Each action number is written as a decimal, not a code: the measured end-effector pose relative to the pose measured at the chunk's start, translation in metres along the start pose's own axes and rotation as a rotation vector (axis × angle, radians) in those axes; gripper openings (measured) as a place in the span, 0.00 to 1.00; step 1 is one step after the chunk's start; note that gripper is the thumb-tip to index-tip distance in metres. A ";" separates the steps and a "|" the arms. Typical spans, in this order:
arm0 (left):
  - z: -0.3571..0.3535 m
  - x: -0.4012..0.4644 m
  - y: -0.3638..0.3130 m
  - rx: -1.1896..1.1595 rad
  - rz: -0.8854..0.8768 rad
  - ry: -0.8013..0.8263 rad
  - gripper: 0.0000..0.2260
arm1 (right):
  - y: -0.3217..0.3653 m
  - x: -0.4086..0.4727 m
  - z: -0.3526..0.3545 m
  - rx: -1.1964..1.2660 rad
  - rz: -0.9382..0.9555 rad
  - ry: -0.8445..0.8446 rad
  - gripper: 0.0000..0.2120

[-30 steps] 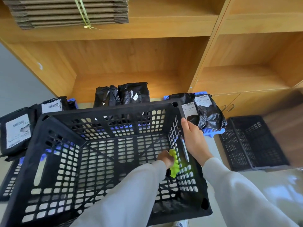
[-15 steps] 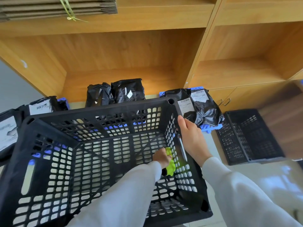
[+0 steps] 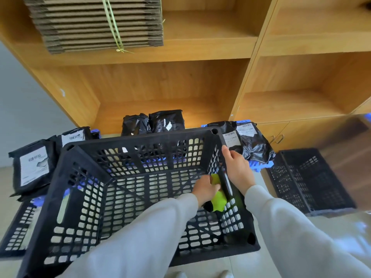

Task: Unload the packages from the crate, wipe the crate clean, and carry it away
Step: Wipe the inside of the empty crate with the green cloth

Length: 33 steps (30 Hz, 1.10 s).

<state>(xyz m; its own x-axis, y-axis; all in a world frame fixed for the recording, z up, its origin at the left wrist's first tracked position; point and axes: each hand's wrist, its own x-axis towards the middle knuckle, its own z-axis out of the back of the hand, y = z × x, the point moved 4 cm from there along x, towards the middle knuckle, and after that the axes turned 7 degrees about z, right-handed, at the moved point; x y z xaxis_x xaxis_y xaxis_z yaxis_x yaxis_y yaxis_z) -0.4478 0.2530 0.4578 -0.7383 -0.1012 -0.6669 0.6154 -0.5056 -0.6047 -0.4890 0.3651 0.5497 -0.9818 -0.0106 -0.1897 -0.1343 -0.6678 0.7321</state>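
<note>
Standing over the shelving (image 3: 180, 81), I am looking down at bundled cardboard (image 3: 96, 23) on its upper shelf. The crate (image 3: 124, 189) is sitting tilted before me, the packages (image 3: 166, 121) lying behind it along the shelving's bottom edge. My right hand (image 3: 237, 169) is gripping the crate's right rim, fingers curled over. My left hand (image 3: 204, 189) is pinching the cloth (image 3: 218, 199) against the right wall inside.

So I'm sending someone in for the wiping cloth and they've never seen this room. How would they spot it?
Find the big black crate in front of the wooden shelves. Inside, against its right wall, the left hand holds the cloth. It is the only lime-green thing there.
</note>
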 end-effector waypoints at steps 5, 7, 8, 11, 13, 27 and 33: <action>0.029 -0.018 -0.028 -0.034 -0.102 -0.016 0.08 | 0.003 -0.003 0.002 -0.066 0.021 0.040 0.19; 0.038 -0.025 -0.039 -0.053 -0.122 0.003 0.09 | 0.005 -0.005 0.002 -0.068 0.001 0.040 0.21; 0.041 -0.026 -0.043 -0.057 -0.125 0.015 0.09 | 0.006 -0.005 0.002 -0.057 -0.021 0.028 0.25; 0.041 -0.028 -0.047 -0.031 -0.103 0.005 0.13 | 0.005 -0.005 0.002 -0.030 -0.067 0.011 0.32; 0.037 -0.024 -0.046 -0.012 -0.084 -0.010 0.13 | 0.006 -0.007 0.003 -0.019 -0.060 0.011 0.30; 0.007 0.051 0.000 0.179 0.074 -0.032 0.11 | -0.002 0.004 -0.002 -0.030 -0.035 0.004 0.23; -0.005 0.083 0.011 0.211 0.133 -0.054 0.15 | -0.010 0.011 -0.006 -0.020 -0.023 0.017 0.28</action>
<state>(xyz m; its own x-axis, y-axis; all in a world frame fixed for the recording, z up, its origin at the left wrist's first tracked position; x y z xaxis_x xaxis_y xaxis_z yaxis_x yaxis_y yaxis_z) -0.5006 0.2433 0.3933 -0.6720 -0.2210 -0.7068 0.6409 -0.6518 -0.4055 -0.4978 0.3672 0.5367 -0.9760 -0.0076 -0.2175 -0.1539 -0.6824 0.7146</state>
